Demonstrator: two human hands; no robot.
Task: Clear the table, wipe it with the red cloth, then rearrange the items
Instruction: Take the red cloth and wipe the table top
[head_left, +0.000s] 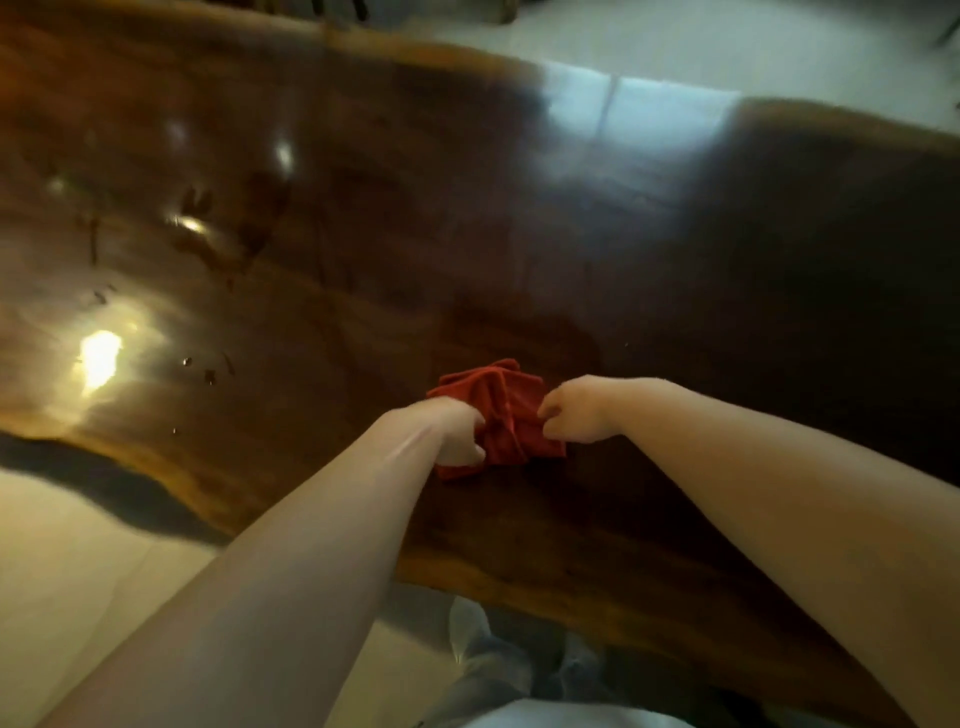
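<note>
The red cloth (511, 408) sits bunched and creased on the glossy dark table (467, 234). The left hand (460, 434) grips one side, and the right hand (571, 410) seems to pinch the other.

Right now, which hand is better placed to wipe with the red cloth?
Probably the left hand: it grips a bunch of the red cloth; the right hand only pinches an edge.

Your left arm (291, 561): bare, stretched forward from the lower left, forearm straight. Your left hand (460, 434): fingers curled, gripping the red cloth (506, 410) at its left side. Your right arm (753, 467): bare, reaching in from the lower right, wrist bent inward. Your right hand (574, 410): fingers curled, pinching the cloth's right edge. Hands near each other, not touching.
</note>
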